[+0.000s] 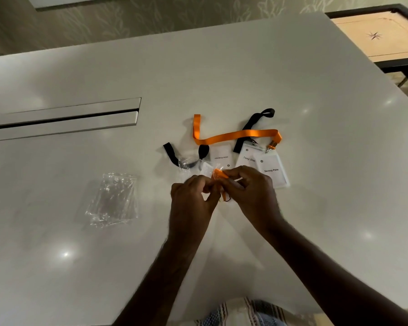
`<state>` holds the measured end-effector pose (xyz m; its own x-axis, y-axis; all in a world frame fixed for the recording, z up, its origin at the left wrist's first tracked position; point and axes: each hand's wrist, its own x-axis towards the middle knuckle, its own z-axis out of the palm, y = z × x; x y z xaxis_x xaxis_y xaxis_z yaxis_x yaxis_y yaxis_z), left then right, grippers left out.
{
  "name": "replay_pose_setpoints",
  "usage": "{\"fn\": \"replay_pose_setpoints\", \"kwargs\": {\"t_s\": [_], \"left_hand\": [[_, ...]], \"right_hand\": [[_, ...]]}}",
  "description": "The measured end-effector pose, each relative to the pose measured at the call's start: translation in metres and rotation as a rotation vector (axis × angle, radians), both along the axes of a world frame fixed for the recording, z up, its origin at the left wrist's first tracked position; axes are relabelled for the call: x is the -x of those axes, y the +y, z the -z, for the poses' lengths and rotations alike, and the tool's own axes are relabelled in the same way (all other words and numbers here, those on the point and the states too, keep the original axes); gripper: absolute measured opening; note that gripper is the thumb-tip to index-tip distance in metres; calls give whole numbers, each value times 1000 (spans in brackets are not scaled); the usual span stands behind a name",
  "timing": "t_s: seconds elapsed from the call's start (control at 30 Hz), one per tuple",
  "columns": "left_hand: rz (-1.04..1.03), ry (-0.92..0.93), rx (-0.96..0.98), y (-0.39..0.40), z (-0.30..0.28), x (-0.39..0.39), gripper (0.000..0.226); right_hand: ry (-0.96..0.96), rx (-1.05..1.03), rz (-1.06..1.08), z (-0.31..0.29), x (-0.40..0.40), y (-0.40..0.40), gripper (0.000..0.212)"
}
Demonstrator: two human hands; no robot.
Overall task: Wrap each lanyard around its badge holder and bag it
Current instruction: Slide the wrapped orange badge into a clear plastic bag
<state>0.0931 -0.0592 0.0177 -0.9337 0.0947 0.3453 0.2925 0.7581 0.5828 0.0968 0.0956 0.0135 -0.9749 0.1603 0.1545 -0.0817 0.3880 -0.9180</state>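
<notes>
A: What's under you, biggest thing first?

B: You're looking down at a pale, glossy desk (245,67) with a long recessed slot (66,118) on its left part. Past its far right corner stands a carrom board (377,36) in a dark frame.

A: And the task's things?

B: A pile of clear plastic bags (113,198) lies to your left, well apart from the rest. Ahead of your hands a long orange lanyard (233,135) snakes flat across the desk, clipped to the badge holder reading "Skinny Pete" (272,171). That holder overlaps a second holder (247,156) on a black lanyard (252,124). A third holder (222,157) lies just left of them, and another black lanyard (174,155) curls at far left.

A: What are you holding?

B: Your left hand (193,196) and right hand (250,191) meet just above the desk, both pinching a small orange-wrapped bundle (218,176) with crinkled clear plastic about it. Your fingers cover most of it, so you can't tell how far it's in the bag.
</notes>
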Motion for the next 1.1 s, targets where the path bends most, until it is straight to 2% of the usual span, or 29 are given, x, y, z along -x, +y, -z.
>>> {"fn": "replay_pose_setpoints", "kwargs": {"t_s": [0.1,0.2,0.43,0.53,0.67,0.8,1.1], "left_hand": [[4,14,41,-2,2,0,25],[11,9,93,-2,6,-3,20],[5,28,98,-5,4,-6,15],[6,29,99,-4,3,-4,16],[-5,46,92,-2,0,-3,20],[-2,70,97,-2,0,-5,21],[18,30,35,2,-2,-13,17]], "right_hand": [[-4,2,-8,-2,2,2,16],[-89,163,41,-4,6,2,6],[-102,214,190,-6,18,-3,11],[-92,217,129,-5,14,-7,14],[-55,138,54,2,10,-10,5],[-19,58,19,0,9,-9,9],[-72,139,132,-6,19,-9,25]]}}
